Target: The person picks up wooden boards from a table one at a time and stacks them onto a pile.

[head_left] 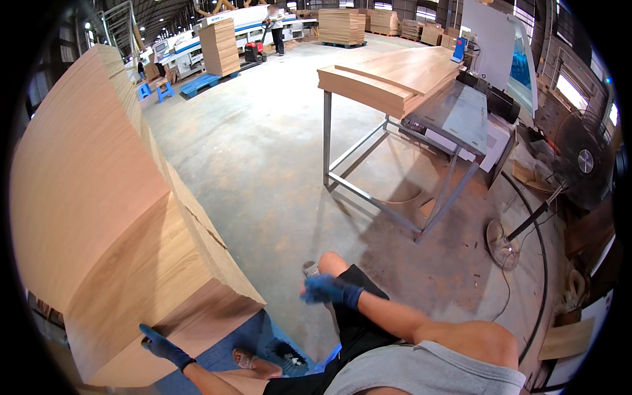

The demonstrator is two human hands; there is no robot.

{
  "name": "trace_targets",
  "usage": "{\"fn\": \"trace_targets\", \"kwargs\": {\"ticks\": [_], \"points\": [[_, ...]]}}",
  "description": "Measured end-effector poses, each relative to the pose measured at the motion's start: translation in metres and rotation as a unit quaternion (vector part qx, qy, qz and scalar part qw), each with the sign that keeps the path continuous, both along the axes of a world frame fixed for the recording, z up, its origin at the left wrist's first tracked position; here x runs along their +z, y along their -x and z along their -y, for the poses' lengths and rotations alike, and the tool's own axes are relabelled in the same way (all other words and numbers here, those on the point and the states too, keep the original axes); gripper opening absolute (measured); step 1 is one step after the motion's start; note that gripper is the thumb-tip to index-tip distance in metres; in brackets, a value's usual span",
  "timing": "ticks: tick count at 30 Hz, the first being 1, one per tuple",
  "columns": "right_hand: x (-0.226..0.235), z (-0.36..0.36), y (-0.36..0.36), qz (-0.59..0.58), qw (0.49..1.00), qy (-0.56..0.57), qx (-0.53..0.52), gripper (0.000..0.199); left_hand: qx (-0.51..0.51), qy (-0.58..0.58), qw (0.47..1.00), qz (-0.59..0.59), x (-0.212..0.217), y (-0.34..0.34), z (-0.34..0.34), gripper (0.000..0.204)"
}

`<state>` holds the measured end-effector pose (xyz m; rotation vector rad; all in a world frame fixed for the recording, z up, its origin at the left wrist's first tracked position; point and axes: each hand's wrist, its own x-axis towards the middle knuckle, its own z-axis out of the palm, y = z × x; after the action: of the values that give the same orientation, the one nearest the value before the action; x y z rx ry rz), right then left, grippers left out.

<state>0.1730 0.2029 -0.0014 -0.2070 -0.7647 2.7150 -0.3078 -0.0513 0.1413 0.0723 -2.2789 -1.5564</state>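
My left hand (164,347), in a blue glove with bare fingertips, lies against the front edge of a stack of wood-grain panels (171,257) at the lower left. One finger stretches over the top surface; the others are partly hidden, and no panel is visibly lifted. My right hand (327,289), in a matching glove, hangs in the air beside my right knee, away from the panels. Motion smears its fingers, and no object shows in it. Behind the low stack rises a taller stack of pale panels (85,178).
A metal-framed table (327,138) bears thick wood panels (395,72) at the upper right, next to a machine. A standing fan (584,160) and a black hose (543,263) are at the right. Far off, a person (277,33) stands by a red pallet truck (254,51).
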Motion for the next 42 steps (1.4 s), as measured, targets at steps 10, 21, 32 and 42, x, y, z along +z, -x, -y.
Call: {"fn": "trace_targets", "kwargs": {"ticks": [10,21,32,42], "points": [[0.230,-0.200,-0.143,0.014,0.864,-0.039,-0.501,0.028,-0.033,0.003,0.999,-0.022,-0.007,0.004,0.004,0.059],[0.348,-0.285,-0.175,-0.008,0.850,-0.035,-0.526,0.028,-0.053,-0.106,0.993,0.019,-0.002,-0.029,0.029,0.053],[0.348,-0.020,-0.024,0.073,0.892,-0.259,-0.364,0.044,-0.604,-0.366,0.680,0.198,0.147,-0.277,-0.123,0.039],[0.279,-0.042,-0.154,-0.092,0.914,-0.246,-0.309,0.048,-0.456,-0.245,0.854,-0.056,0.123,-0.289,-0.053,0.037]]}}
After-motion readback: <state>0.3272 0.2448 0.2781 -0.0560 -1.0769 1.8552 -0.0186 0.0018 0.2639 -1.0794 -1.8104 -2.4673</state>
